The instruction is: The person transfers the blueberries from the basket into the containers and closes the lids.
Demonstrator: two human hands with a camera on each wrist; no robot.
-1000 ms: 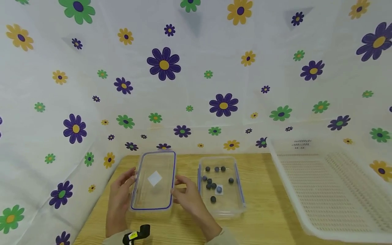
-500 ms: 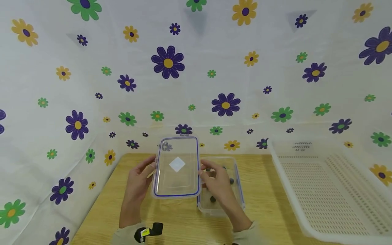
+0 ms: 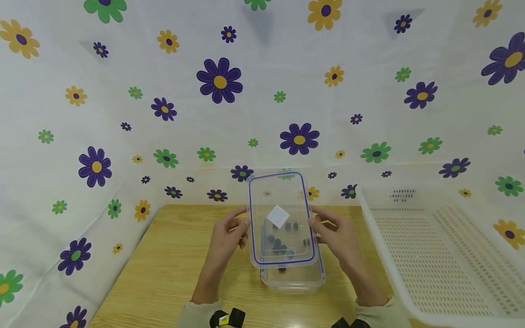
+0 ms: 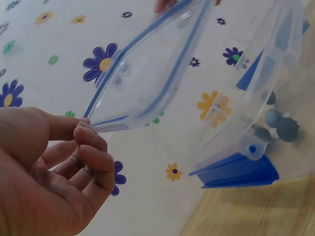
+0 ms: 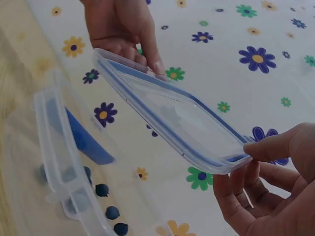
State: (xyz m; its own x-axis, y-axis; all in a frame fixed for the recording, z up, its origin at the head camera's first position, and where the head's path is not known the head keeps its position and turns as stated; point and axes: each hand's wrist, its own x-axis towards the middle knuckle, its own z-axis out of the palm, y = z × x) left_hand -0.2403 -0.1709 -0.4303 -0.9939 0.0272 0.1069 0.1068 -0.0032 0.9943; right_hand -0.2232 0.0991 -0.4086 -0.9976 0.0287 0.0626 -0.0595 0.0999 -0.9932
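Observation:
Both hands hold a clear plastic lid (image 3: 282,243) with a blue seal and a white square label, tilted above a clear container (image 3: 293,283). My left hand (image 3: 224,237) pinches its left edge between thumb and fingers. At the opposite edge my right hand (image 3: 334,230) pinches it the same way. Several blueberries (image 5: 112,212) lie in the container, seen through the lid in the head view. Blue side clips (image 4: 241,172) on the container hang folded outward. A gap shows between lid and container in both wrist views.
To the right stands a large white perforated basket (image 3: 434,255). Everything is on a wooden table (image 3: 164,269), backed by a white sheet (image 3: 184,132) printed with flowers.
Both hands have lifted the lid from the table's left part and carried it rightward, over the container with the blueberries. The container and the basket have stayed put.

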